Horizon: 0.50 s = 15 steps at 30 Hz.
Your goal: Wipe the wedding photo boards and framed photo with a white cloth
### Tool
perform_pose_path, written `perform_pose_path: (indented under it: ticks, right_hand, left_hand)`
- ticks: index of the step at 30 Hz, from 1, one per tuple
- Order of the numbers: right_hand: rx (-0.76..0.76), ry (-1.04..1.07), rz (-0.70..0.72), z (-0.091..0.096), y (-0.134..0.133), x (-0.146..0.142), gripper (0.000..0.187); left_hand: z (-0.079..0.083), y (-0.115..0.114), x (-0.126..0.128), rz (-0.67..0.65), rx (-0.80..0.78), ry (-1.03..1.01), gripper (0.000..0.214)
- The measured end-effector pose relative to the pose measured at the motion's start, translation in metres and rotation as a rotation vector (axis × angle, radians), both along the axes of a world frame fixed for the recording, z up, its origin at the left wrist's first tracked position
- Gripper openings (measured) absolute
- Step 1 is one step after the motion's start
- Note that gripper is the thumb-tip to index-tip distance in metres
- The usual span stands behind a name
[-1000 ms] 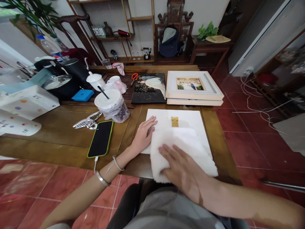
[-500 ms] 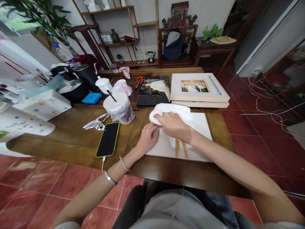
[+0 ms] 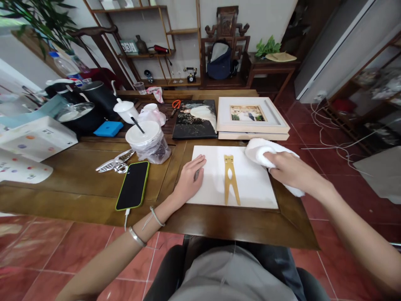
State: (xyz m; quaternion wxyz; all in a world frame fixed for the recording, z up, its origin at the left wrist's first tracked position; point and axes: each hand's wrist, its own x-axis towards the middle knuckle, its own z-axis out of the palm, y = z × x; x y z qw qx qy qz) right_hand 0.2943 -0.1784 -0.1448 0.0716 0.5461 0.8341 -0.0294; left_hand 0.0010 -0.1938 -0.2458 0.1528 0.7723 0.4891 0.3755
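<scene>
A white rectangular board [image 3: 209, 184] lies flat near the front edge of the table, with a gold cat-shaped piece with two long legs [image 3: 231, 177] on its middle. My left hand [image 3: 189, 177] rests with fingers stretched out on the board's left edge. At the board's far right corner, my right hand [image 3: 285, 169] grips a bunched white towel [image 3: 261, 152]; part of the towel hangs below the hand past the board's right side.
Behind the board stand stacked white picture frames [image 3: 224, 113] and a dark photo panel [image 3: 184, 129]. To the left are a phone [image 3: 133, 186] on a cable, silver folding tool [image 3: 114, 162], lidded cup in plastic [image 3: 148, 144], blue box [image 3: 108, 128] and orange-handled tool [image 3: 176, 104].
My right hand has swept the towel from the board's far left corner to its far right, uncovering the gold piece. My left hand stays at the left edge. The view has shifted slightly.
</scene>
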Motion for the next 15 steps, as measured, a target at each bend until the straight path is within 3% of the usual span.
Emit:
perform_pose_path:
  ticks: [5, 9, 12, 15]
  right_hand:
    - [0.056, 0.131, 0.168, -0.019, -0.050, -0.037, 0.041]
    - [0.066, 0.203, 0.267, -0.028, -0.087, -0.048, 0.039]
    - [0.022, 0.234, 0.278, -0.025, -0.080, -0.037, 0.042]
    - [0.025, 0.243, 0.275, -0.027, -0.049, -0.025, 0.041]
  left_hand:
    - [0.000, 0.000, 0.000, 0.002, 0.000, 0.010, 0.033]
    - [0.000, 0.000, 0.000, -0.005, -0.013, 0.024, 0.034]
    - [0.000, 0.000, 0.000, -0.004, -0.016, 0.028, 0.034]
    - [0.000, 0.000, -0.001, -0.015, -0.014, 0.026, 0.035]
